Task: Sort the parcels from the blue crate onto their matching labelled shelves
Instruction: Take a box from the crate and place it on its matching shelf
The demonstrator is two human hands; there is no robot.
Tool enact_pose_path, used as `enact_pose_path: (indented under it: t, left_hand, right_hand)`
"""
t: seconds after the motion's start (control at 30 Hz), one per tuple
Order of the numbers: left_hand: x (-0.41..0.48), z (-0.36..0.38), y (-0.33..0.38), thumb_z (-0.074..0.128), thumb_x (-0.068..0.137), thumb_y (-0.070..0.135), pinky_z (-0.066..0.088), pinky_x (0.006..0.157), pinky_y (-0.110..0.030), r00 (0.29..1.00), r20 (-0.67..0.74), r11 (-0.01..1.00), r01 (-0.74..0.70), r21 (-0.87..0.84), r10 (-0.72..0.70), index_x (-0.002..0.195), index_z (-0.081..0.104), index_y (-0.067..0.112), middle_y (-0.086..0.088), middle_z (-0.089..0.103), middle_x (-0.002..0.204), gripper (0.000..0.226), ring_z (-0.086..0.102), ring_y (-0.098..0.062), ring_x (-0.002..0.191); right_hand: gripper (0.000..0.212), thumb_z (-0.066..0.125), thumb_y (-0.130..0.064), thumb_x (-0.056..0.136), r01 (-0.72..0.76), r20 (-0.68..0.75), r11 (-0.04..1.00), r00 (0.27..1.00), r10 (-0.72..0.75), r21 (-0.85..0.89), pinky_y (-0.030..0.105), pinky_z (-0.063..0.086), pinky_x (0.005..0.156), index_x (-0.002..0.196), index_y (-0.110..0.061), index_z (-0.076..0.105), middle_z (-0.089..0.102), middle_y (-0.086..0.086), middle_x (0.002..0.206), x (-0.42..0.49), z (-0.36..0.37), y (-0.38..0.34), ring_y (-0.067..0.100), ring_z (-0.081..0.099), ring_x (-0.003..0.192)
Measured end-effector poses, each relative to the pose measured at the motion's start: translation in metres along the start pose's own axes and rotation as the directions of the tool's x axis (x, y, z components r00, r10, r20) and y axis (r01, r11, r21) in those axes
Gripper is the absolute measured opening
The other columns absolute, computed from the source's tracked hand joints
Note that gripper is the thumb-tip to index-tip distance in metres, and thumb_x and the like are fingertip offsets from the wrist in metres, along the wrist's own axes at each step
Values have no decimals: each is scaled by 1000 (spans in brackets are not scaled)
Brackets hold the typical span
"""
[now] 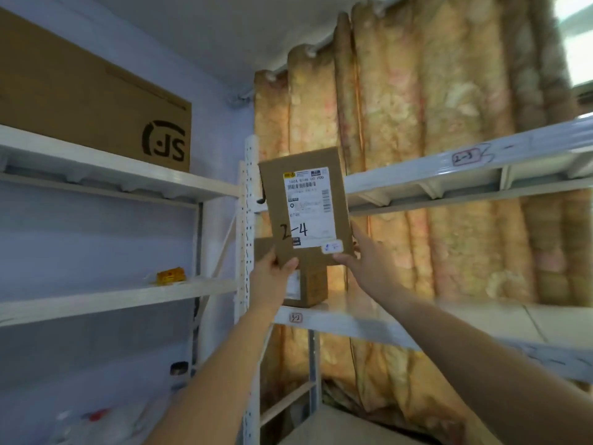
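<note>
Far left, on the upper white shelf (106, 162): a large brown carton (80, 104) printed with a black "JS" mark. One level down, on the left-hand shelf (112, 298): a small yellow-orange packet (170, 275), alone near the front edge. Centre: left hand (272, 276) closed on the lower left corner of a brown parcel (305, 203), thumb on its front face. Parcel held upright in the air before the perforated white upright (247, 220), white shipping label facing the camera, "2-4" handwritten in black. Behind and below it: a second cardboard box (309, 285) resting on the shelf whose edge tag (295, 317) looks like "3-2". Right hand (365, 261) closed on the lower right corner, thumb beside a small sticker. Upper right: shelf edge tag (465, 158) marked "2-3". Behind everything: a patterned curtain (449, 155).
</note>
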State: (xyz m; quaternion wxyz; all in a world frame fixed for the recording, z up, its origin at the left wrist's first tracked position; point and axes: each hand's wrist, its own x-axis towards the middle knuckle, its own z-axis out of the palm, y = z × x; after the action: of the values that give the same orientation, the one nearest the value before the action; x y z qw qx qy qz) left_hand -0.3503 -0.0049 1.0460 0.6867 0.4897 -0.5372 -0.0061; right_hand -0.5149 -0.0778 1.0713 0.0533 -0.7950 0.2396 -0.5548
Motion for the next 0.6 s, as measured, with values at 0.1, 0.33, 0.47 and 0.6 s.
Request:
enact_pose_path:
  t: [0.1, 0.33, 0.47, 0.6]
  left_hand:
    - [-6, 47, 8, 58, 91, 14, 47, 94, -29, 999, -41, 999, 6, -53, -8, 128, 55, 14, 2, 66, 115, 37, 61, -18, 111]
    - [-11, 100, 18, 53, 91, 1, 37, 110, -44, 984, 135, 973, 143, -181, -119, 144, 34, 15, -6, 57, 132, 58, 50, -23, 125]
    - [-18, 111, 17, 51, 90, -5, 34, 111, -44, 969, 226, 973, 138, -183, -95, 133, 46, 20, -1, 58, 128, 50, 48, -21, 126]
    - [-21, 109, 13, 50, 90, -7, 37, 109, -40, 966, 250, 982, 101, -159, -59, 133, 47, 20, -2, 59, 126, 51, 49, -20, 124]
  right_hand:
    - [68, 65, -19, 86, -8, -44, 999, 999, 6, -36, 25, 44, 72, 144, -32, 32, 70, -1, 116, -8, -28, 20, 24, 66, 103]
    - [77, 50, -58, 86, -86, 22, 919, 995, 102, -384, 35, 42, 79, 150, -33, 16, 66, 9, 117, -27, -73, 58, 26, 63, 104]
    - [85, 69, -26, 82, -135, 26, 922, 988, 155, -363, 29, 45, 71, 149, -32, 16, 46, 17, 140, -32, -83, 65, 26, 67, 93]
    - [91, 66, -18, 85, -159, 70, 912, 977, 200, -379, 39, 50, 89, 152, -28, 6, 33, 15, 150, -43, -86, 68, 30, 60, 109]
